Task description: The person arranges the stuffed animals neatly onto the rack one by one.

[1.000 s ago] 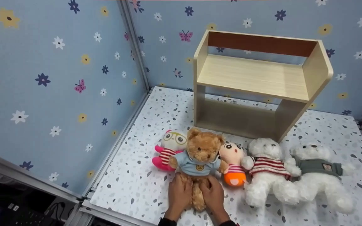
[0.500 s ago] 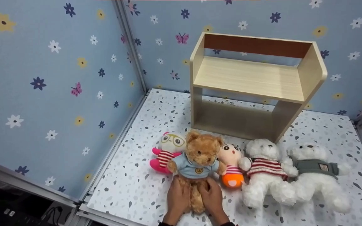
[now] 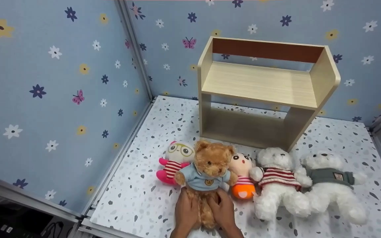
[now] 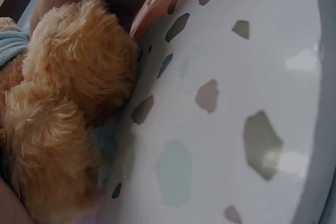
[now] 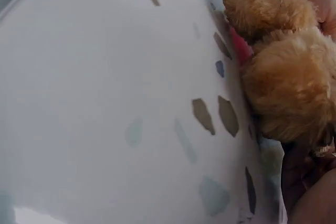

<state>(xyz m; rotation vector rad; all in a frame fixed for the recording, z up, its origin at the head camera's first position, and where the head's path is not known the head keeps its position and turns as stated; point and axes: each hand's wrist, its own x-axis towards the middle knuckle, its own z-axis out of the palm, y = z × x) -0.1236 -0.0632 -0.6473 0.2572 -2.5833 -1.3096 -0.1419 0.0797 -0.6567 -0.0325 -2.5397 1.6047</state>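
Note:
A brown teddy bear [image 3: 210,165] in a light blue shirt faces up in the head view, between my two hands. My left hand [image 3: 186,209] grips its leg on the left side, and my right hand [image 3: 223,209] holds the other leg, thumbs on top of the fur. In the left wrist view the bear's furry feet [image 4: 79,61] lie close over the speckled tabletop [image 4: 210,145]. The right wrist view shows both feet [image 5: 289,82] too, with fingers [image 5: 302,177] beneath one. The undersides of both hands are hidden in the head view.
Left of the bear lies a pink panda doll [image 3: 171,168]. To its right are an orange-bottomed doll [image 3: 243,191], a white bear in red stripes [image 3: 278,178] and a white bear in a green shirt [image 3: 331,178]. A two-tier wooden shelf [image 3: 260,82] stands behind.
The whole scene shifts slightly down and left as the head view tilts. Both hands keep hold of the teddy bear's legs, and the toys keep their arrangement.

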